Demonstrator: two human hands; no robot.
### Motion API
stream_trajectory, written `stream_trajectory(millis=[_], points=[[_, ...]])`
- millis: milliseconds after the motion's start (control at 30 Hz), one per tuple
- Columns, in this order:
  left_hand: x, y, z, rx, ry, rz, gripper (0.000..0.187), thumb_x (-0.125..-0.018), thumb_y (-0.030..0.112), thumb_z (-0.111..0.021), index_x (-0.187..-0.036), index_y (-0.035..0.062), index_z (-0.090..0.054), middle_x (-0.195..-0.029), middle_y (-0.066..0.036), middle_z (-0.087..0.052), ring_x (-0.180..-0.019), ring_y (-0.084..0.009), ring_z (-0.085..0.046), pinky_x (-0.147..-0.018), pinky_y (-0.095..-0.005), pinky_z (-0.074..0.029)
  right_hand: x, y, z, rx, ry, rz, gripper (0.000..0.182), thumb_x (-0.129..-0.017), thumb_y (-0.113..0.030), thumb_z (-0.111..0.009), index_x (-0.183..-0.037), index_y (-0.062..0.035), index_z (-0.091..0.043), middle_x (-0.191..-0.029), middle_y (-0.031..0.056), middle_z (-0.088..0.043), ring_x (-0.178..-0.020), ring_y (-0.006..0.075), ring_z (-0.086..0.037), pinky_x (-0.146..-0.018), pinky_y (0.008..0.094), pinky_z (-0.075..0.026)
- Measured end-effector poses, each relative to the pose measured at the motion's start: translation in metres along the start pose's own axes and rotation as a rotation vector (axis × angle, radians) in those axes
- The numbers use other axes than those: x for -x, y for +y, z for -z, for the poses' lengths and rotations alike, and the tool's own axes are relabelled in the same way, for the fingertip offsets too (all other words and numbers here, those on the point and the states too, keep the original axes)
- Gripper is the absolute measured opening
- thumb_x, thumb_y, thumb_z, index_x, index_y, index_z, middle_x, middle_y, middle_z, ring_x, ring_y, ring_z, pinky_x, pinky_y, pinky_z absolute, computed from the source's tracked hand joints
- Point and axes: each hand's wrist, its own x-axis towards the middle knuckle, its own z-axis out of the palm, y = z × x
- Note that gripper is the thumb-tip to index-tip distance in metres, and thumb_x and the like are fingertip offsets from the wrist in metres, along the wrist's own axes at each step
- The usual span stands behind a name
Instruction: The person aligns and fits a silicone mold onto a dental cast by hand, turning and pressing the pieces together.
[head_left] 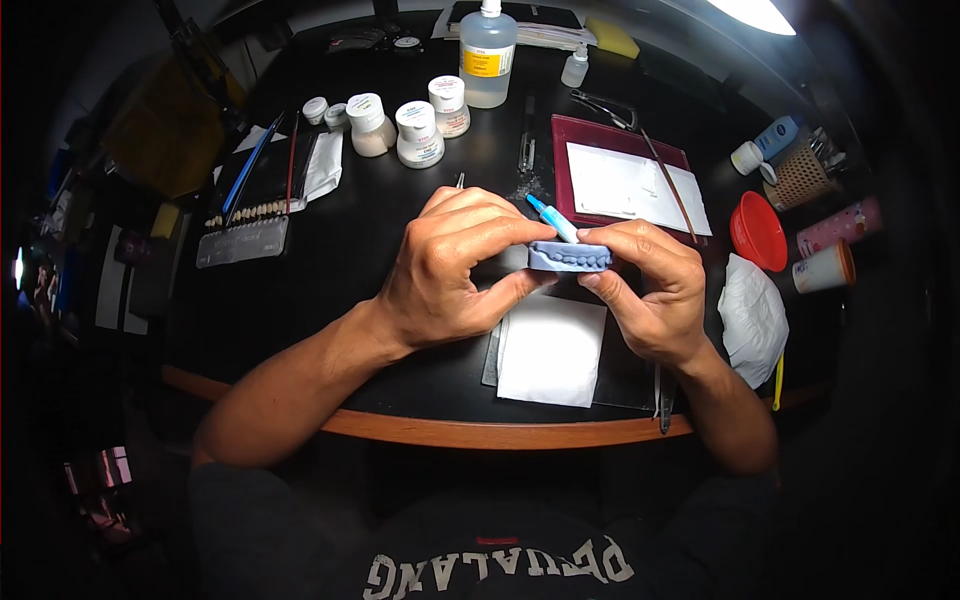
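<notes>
A blue-grey dental model (569,257) with a row of teeth is held up above the black table between both hands. My left hand (450,258) pinches its left end, index finger on top and thumb below. My right hand (655,275) grips the right end, also with index finger above and thumb beneath. Just behind the model is a slim blue and white tube (553,217) with a pointed blue tip; whether a finger touches it cannot be told. Under the hands lies a folded white paper (552,352).
White-capped powder jars (419,135) and a large bottle (487,62) stand at the back. A maroon tray (620,143) holds white sheets and a brush (670,185). At right are a red bowl (758,232) and crumpled tissue (752,320); at left, a tooth shade guide (242,243).
</notes>
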Motion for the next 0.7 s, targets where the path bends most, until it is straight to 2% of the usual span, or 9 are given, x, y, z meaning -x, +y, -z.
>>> stream_trajectory(millis=[167, 267, 367, 700], points=[[0.0021, -0.0015, -0.0002, -0.008, -0.002, -0.025, 0.035, -0.073, 0.006, -0.093, -0.107, 0.0055, -0.083, -0.097, -0.009, -0.083, -0.097, -0.0234, -0.078, -0.089, -0.0365, -0.054, 0.0016, 0.0015, -0.0034, 0.060, -0.006, -0.043, 0.035, -0.085, 0.003, -0.084, -0.120, 0.0027, -0.080, -0.107, 0.0184, -0.081, -0.098, 0.0272, -0.079, -0.087, 0.0353, -0.061], [0.0023, -0.0009, -0.0009, 0.009, 0.012, -0.034, 0.034, -0.072, 0.004, -0.091, -0.105, 0.0059, -0.084, -0.096, -0.008, -0.083, -0.097, -0.0232, -0.078, -0.089, -0.0364, -0.054, -0.0015, 0.0001, -0.0016, 0.176, -0.032, 0.022, 0.036, -0.085, 0.001, -0.085, -0.120, 0.0022, -0.080, -0.107, 0.0176, -0.081, -0.100, 0.0292, -0.077, -0.088, 0.0373, -0.060], [0.0011, 0.0007, -0.0006, 0.026, 0.020, -0.055, 0.034, -0.070, 0.003, -0.091, -0.104, 0.0064, -0.084, -0.095, -0.008, -0.082, -0.096, -0.0229, -0.078, -0.089, -0.0365, -0.054, -0.0001, -0.0036, -0.0015, 0.187, -0.054, -0.051, 0.037, -0.083, -0.001, -0.086, -0.119, 0.0016, -0.080, -0.107, 0.0169, -0.081, -0.102, 0.0299, -0.075, -0.090, 0.0388, -0.059], [0.0018, 0.0027, -0.0014, 0.053, 0.036, -0.072, 0.036, -0.070, 0.005, -0.091, -0.105, 0.0064, -0.084, -0.093, -0.007, -0.081, -0.093, -0.0220, -0.077, -0.086, -0.0361, -0.052, 0.0008, -0.0009, -0.0012, 0.239, -0.058, -0.008, 0.038, -0.081, -0.002, -0.087, -0.118, 0.0000, -0.081, -0.103, 0.0148, -0.080, -0.099, 0.0282, -0.071, -0.088, 0.0389, -0.056]])
